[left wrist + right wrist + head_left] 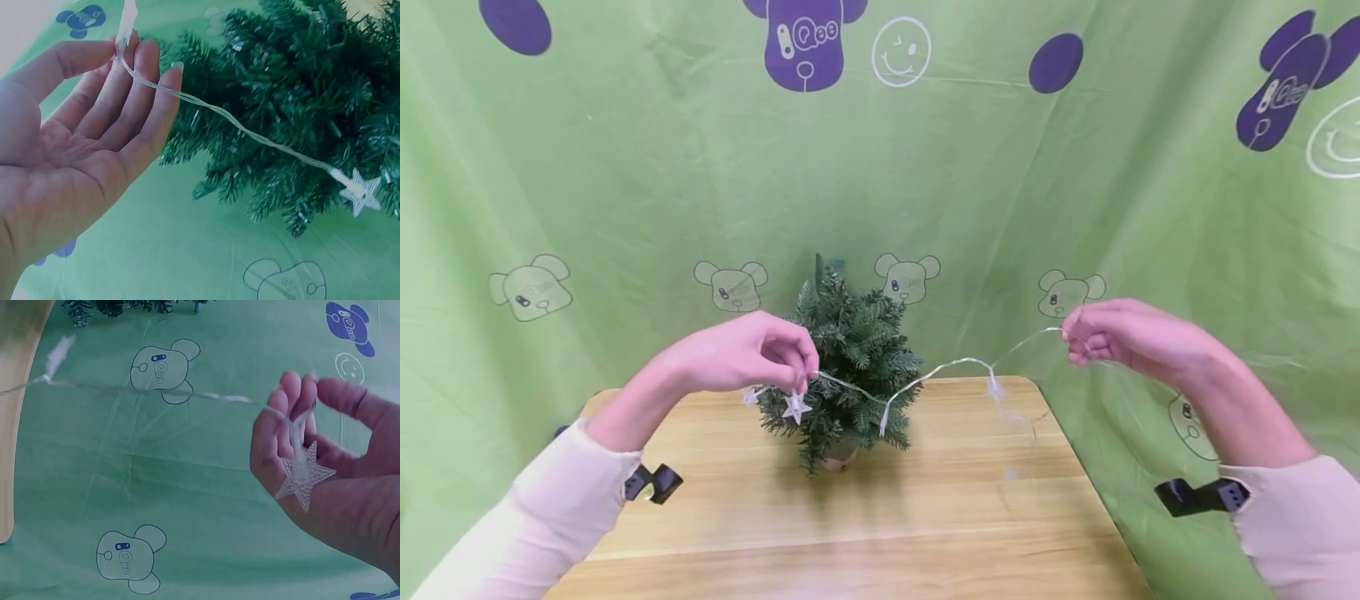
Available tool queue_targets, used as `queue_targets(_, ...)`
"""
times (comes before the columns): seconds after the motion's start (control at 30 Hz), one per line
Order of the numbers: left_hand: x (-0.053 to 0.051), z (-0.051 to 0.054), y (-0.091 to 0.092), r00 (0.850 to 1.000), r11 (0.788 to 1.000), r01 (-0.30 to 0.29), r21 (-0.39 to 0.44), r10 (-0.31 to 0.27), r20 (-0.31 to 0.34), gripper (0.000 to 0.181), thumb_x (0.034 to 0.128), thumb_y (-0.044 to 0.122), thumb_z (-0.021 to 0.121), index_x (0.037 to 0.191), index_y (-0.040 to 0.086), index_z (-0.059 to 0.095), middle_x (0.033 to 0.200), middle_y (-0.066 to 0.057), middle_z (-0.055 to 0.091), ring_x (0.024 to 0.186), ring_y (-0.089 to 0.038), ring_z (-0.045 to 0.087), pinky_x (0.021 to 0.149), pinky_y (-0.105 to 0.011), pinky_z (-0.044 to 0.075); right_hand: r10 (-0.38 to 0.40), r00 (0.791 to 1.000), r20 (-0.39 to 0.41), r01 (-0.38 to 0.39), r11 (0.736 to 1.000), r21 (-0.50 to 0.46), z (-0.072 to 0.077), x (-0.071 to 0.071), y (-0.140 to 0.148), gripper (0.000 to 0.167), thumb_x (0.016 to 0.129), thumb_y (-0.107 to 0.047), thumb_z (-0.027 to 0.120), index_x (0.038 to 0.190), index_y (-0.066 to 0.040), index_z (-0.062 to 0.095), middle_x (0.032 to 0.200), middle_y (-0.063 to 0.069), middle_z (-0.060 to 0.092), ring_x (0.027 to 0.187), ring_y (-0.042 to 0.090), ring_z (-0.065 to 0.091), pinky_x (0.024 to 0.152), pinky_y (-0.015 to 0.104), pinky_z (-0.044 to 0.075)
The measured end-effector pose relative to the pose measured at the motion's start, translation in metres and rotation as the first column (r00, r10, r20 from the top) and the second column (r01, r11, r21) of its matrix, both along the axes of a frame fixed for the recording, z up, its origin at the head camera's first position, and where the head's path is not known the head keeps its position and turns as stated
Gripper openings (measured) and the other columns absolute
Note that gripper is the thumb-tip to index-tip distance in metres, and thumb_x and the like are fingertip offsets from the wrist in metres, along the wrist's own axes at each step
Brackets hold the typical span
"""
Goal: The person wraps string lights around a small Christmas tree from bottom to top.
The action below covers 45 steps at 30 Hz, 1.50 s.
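Note:
A string of star lights (951, 363) on a clear twisted wire spans the gap between the two hands, sagging a little. My left hand (745, 354) pinches the wire between thumb and fingertips, with a star (796, 407) dangling just below. Out to the right, my right hand (1138, 337) pinches another stretch of wire; in the right wrist view a clear star (305, 478) lies against its fingers. Behind the string stands a small green artificial Christmas tree (861, 350), partly covered by the left fingers. Another star (361, 192) hangs before its branches in the left wrist view.
The tree's base (841, 454) rests on a light wooden table (970, 525), toward its back edge. A green cloth (955, 192) with printed bear figures hangs behind and around the table. Black wrist cameras are strapped at both cuffs.

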<state>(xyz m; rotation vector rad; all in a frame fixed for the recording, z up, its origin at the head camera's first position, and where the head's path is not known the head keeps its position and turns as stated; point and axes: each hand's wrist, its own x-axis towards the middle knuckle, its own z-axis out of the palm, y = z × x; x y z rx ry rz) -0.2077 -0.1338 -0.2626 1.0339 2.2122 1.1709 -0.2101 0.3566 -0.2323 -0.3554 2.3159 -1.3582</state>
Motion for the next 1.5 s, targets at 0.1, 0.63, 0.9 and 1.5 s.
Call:
queue_targets(0.1,0.002,-0.003,0.007,1.0,1.0,-0.019,-0.009,0.019,0.01,0.018,0.0921,0.003,0.063,0.11,0.003,0.067,0.093,-0.002,0.077,0.093,-0.022,0.072,0.092,-0.039,0.058,-0.105,0.994,-0.017,0.106,0.994,0.016,0.0,0.001,-0.004,0.018,0.104,-0.012,0.051,0.112,-0.002,0.063,0.101,0.002,0.065,0.092,0.017,0.066,0.089,0.028,0.057)
queue_targets(0.63,0.003,-0.007,0.026,0.993,0.993,-0.114,0.024,0.114,-0.025,0.019,0.0908,0.004,0.064,0.109,0.008,0.068,0.097,-0.006,0.078,0.094,-0.017,0.073,0.097,-0.037,0.057,-0.339,0.939,0.062,0.342,0.898,-0.276,0.003,-0.003,0.001,0.013,0.102,-0.012,0.059,0.101,-0.013,0.072,0.095,0.002,0.07,0.088,0.014,0.069,0.085,0.022,0.058)
queue_targets(0.9,0.009,-0.023,0.045,0.993,0.991,-0.12,-0.063,0.118,-0.029,0.017,0.0878,0.002,0.067,0.104,0.006,0.069,0.089,0.001,0.078,0.085,-0.013,0.074,0.087,-0.028,0.059,-0.322,0.945,0.055,0.325,0.91,-0.259,-0.001,-0.005,-0.005,0.011,0.101,-0.013,0.062,0.103,-0.015,0.073,0.097,0.001,0.071,0.091,0.013,0.069,0.087,0.021,0.057)
queue_targets(1.5,0.02,-0.046,0.074,0.967,0.956,-0.203,-0.214,0.161,-0.196,0.023,0.0839,-0.003,0.071,0.103,0.009,0.071,0.086,0.0,0.077,0.077,-0.006,0.069,0.08,-0.028,0.06,-0.322,0.937,0.132,0.348,0.864,-0.365,-0.008,-0.012,-0.019,0.009,0.1,-0.01,0.064,0.102,-0.01,0.073,0.097,0.003,0.072,0.09,0.013,0.069,0.088,0.022,0.058)
